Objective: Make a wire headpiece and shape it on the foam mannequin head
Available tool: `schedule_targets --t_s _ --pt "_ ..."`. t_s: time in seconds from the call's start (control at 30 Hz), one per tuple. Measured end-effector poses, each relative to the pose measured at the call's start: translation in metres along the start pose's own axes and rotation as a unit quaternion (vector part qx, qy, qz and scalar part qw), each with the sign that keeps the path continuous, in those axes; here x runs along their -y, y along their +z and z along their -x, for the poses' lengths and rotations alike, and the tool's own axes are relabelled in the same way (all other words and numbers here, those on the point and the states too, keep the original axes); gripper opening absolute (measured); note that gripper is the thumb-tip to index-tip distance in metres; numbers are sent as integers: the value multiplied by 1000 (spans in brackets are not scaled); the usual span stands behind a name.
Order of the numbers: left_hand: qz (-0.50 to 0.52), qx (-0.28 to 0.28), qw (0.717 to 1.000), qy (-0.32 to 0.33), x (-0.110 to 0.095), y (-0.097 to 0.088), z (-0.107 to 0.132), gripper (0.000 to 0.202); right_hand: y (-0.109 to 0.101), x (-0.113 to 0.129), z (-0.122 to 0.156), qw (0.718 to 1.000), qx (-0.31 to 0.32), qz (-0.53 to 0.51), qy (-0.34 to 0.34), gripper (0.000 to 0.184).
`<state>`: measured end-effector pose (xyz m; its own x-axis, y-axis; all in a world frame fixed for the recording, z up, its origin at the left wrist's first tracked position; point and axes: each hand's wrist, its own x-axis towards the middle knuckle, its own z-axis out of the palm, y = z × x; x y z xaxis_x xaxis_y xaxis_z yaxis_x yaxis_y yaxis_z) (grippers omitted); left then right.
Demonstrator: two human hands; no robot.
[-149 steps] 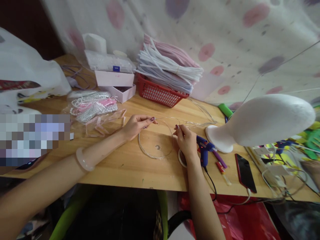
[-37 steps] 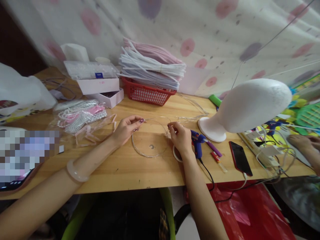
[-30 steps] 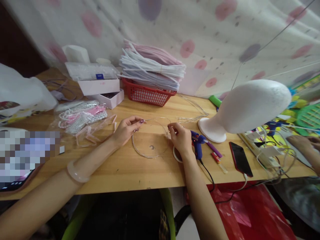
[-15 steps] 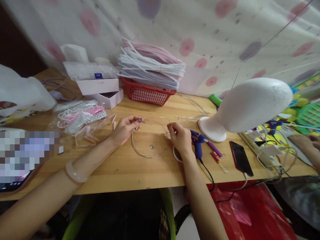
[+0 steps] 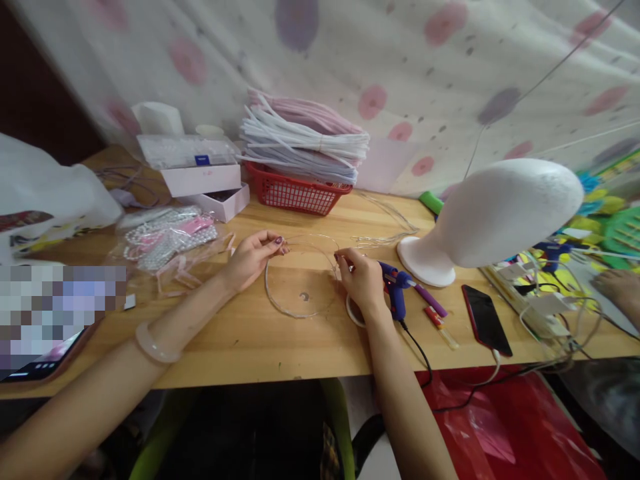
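A thin clear hoop (image 5: pixel 287 308) lies on the wooden table (image 5: pixel 250 340) between my hands. My left hand (image 5: pixel 254 257) pinches the hoop's upper left end between thumb and fingertips. My right hand (image 5: pixel 361 279) is closed in a pinch on the hoop's right side, its wrist over a white ring of tape (image 5: pixel 351 313). A pale bangle (image 5: pixel 153 341) sits on my left forearm.
A blue glue gun (image 5: pixel 396 290) and glue sticks (image 5: pixel 440 325) lie right of my right hand. A white foam head (image 5: pixel 500 213), a black phone (image 5: pixel 486 320), a red basket (image 5: pixel 295 193) of white strips, pink boxes (image 5: pixel 207 181) and bagged beads (image 5: pixel 167 233) surround them. Another person's hand (image 5: pixel 617 290) rests far right.
My hands have barely shifted; the left fingertips have closed a little nearer along the hoop's end. The view tilted slightly downward.
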<state>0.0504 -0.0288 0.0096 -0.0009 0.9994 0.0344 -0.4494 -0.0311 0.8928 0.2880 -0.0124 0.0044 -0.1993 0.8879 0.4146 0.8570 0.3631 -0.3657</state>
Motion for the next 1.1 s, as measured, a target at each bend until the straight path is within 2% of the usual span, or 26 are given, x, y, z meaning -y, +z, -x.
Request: schedule_targets --t_s 0.27,0.63,0.87,1.1 --pt "-25 45 998 -29 -6 -3 1 18 1 0 0 1000 8 -8 -7 22" --pt "-82 90 992 -15 -7 -6 -4 38 -1 1 0 1000 14 -19 -7 21" --pt "-117 136 984 1 -10 -6 -12 36 1 -1 0 1000 10 -14 -1 22" --pt "-137 126 982 29 -11 -1 -14 23 0 -1 1 1000 12 -23 -2 21"
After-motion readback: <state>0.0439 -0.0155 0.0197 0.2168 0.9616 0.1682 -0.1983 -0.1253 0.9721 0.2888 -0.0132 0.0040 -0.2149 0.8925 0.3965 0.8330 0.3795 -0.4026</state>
